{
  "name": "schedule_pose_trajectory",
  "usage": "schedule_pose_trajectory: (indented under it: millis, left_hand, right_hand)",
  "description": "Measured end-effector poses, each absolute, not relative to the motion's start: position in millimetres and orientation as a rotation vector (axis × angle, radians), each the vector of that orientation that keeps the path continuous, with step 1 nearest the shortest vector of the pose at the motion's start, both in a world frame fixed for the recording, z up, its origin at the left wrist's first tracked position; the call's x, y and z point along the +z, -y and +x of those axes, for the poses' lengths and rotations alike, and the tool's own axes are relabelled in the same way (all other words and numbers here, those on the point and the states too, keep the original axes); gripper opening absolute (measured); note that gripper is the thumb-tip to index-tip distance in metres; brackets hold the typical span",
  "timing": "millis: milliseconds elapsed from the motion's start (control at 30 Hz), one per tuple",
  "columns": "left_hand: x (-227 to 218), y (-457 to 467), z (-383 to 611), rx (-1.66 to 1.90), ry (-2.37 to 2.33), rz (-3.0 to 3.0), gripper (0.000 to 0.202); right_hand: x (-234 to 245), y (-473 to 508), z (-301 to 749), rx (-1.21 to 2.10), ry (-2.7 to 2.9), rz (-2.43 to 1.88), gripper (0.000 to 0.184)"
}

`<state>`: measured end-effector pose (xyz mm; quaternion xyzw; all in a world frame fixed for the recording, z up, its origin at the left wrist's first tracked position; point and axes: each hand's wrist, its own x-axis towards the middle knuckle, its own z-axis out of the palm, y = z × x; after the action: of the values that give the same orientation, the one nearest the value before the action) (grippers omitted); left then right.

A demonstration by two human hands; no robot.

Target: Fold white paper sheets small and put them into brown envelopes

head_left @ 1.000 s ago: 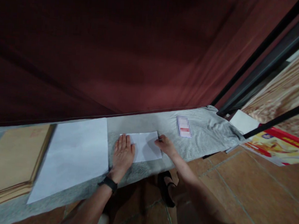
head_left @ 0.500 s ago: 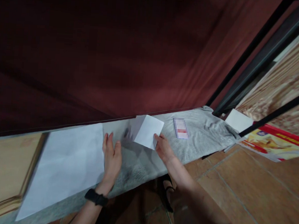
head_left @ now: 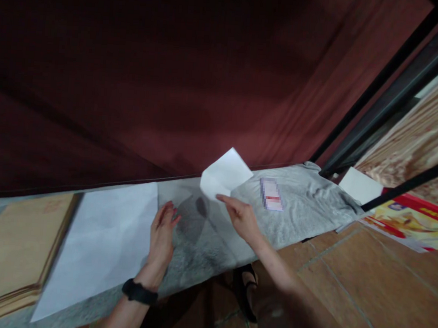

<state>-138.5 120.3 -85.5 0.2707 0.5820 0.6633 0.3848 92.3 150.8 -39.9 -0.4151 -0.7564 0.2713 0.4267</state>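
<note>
The left grip (head_left: 162, 242) is half curled with nothing visible in it, while the right grip (head_left: 242, 219) holds a small white paper (head_left: 226, 172) by its lower edge. From the left, a stack of brown envelopes (head_left: 18, 245) lies on the grey-covered table (head_left: 193, 264), and just beside it a large white sheet (head_left: 104, 241) lies flat. The left hand, with a black wristband (head_left: 139, 292) below it, hangs over the right edge of that sheet; I cannot tell whether it touches. Further right, the small white paper is up off the table, tilted in front of the dark red curtain (head_left: 217, 84), its lower left side curving round. The step in hand looks like turning or handling this paper in the air, with the right fingers alone bearing it. Any next move with it seems to call for a light, steady pinch, since the far corner is free to flap; the left grip is near enough to steady the loose side. Past the right hand, a small blurred card (head_left: 272, 193) lies on the table, well apart from the envelopes, and beyond the table's end are a white pad (head_left: 362, 186) and a bright printed packet (head_left: 417, 223).
</note>
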Motion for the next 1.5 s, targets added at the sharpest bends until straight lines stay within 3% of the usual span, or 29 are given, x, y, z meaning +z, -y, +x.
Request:
schedule_pose_trajectory:
  millis: [167, 267, 467, 600, 767, 833, 1133, 1333, 1500]
  left_hand:
    - [-61.4, -111.2, -151.0, 2.015, -1.716, 0.984, 0.035]
    - [-51.1, -95.1, -140.8, 2.012, -1.757, 1.399, 0.031]
    - [-93.4, -97.4, -116.3, 1.043, -1.555, 2.196, 0.041]
    - [-129.4, -113.6, -110.5, 0.703, -1.702, 2.342, 0.050]
    - [-136.4, -124.7, -113.7, 0.458, -1.705, 2.528, 0.056]
    - [-135.8, -130.4, -117.9, 0.415, -1.745, 2.540, 0.057]
    - [-144.9, -149.5, -156.1, 0.486, -2.130, 2.278, 0.066]
    - [-129.2, -137.3, -145.3, 0.517, -2.243, 2.259, 0.069]
    - [-127.7, -110.6, -108.4, 0.502, -1.993, 2.524, 0.061]
  right_hand:
    - [-71.3, -118.5, 74.3, 0.487, 2.526, -0.946, 0.051]
    - [-81.4, -107.4, 73.5, 0.445, 2.651, -0.924, 0.050]
    - [-79.8, -91.0, 79.3, 0.454, 2.726, -0.856, 0.038]
    - [-72.6, -90.0, 77.6, 0.571, 2.667, -0.928, 0.026]
    - [-88.8, -97.2, 53.9, 0.418, 2.330, -1.381, 0.039]
    - [-104.1, -97.6, 44.2, 0.294, 2.330, -1.381, 0.052]
    - [-135.6, -96.6, 50.1, 0.147, 2.368, -1.492, 0.071]
    - [-125.5, -104.2, 65.0, 0.167, 2.382, -1.504, 0.057]
    - [-101.1, -127.2, 51.9, 0.232, 2.253, -1.454, 0.048]
